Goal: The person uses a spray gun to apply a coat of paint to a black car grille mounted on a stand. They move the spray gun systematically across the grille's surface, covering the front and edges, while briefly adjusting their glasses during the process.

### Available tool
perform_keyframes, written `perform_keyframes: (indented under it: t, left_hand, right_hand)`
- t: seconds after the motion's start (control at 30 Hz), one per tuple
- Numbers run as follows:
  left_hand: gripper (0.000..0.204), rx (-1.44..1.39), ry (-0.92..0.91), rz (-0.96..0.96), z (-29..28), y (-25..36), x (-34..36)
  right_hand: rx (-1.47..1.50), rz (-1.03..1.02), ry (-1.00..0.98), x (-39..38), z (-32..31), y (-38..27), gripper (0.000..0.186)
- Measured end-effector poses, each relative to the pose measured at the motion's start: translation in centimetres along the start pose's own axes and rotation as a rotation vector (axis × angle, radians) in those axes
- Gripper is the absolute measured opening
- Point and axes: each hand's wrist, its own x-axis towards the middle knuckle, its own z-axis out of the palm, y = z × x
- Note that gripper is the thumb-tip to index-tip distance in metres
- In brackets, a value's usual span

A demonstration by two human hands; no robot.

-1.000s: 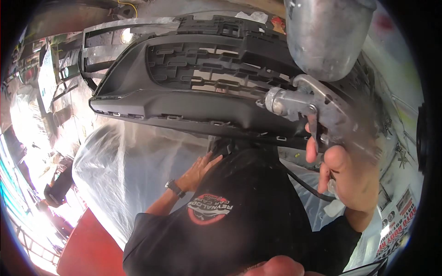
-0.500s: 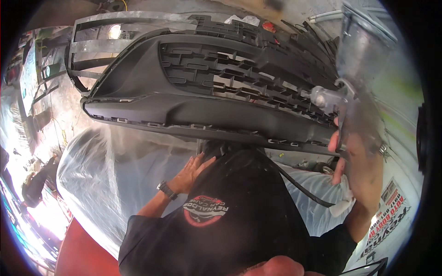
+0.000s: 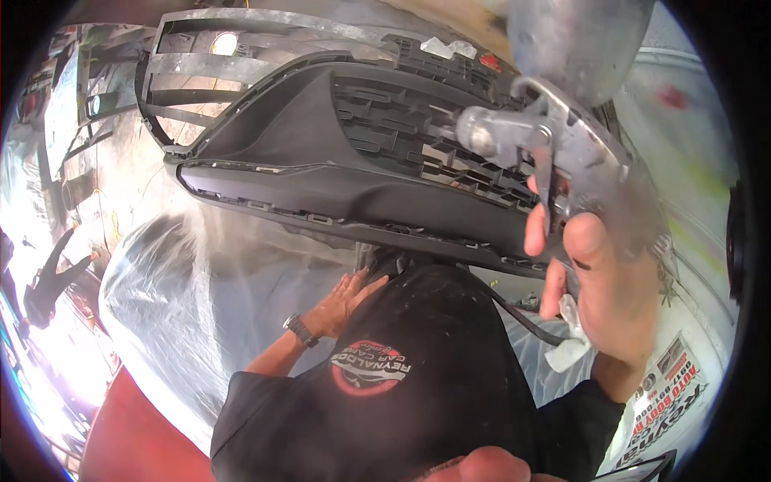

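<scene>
My right hand (image 3: 612, 281) is wrapped round a metal spray gun (image 3: 566, 140) at the right, its fingers at the trigger. A cloudy paint cup (image 3: 578, 40) sits on top of the gun, partly cut off by the upper edge. The nozzle points left, over the mesh of a large black car bumper grille (image 3: 277, 132). My left hand (image 3: 341, 309), with a dark wristwatch (image 3: 299, 329) at the wrist, lies flat beside my black shirt, below the grille's lower edge. Its fingers are stretched out and hold nothing.
Clear plastic sheeting (image 3: 185, 297) drapes over something at the left. Behind the grille stands a grey slatted frame (image 3: 189, 66). A dark hose (image 3: 522, 319) with a white wrap (image 3: 566, 345) runs below my right hand. A red surface (image 3: 144, 430) shows at lower left.
My right hand has brought the spray gun leftward and closer to the camera, so it looks larger. The grille has shifted slightly right in the picture. My left hand stays beside my shirt.
</scene>
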Motion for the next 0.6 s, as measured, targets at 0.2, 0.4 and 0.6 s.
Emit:
perform_keyframes:
  t: [0.2,0.4,0.6]
  left_hand:
    - [0.105,0.02,0.007,0.039,0.1,-0.4,0.0]
    - [0.101,0.026,-0.019,0.1,0.5,-1.6,0.3]
    - [0.103,-0.001,0.01,0.121,-0.5,-0.7,0.4]
  right_hand:
    - [0.007,0.007,0.093,-0.2,0.2,-0.7,0.049]
    - [-0.17,0.133,0.345,-3.0,-3.1,0.1,0.044]
    - [-0.182,0.122,0.408,-5.4,-3.1,-0.2,0.049]
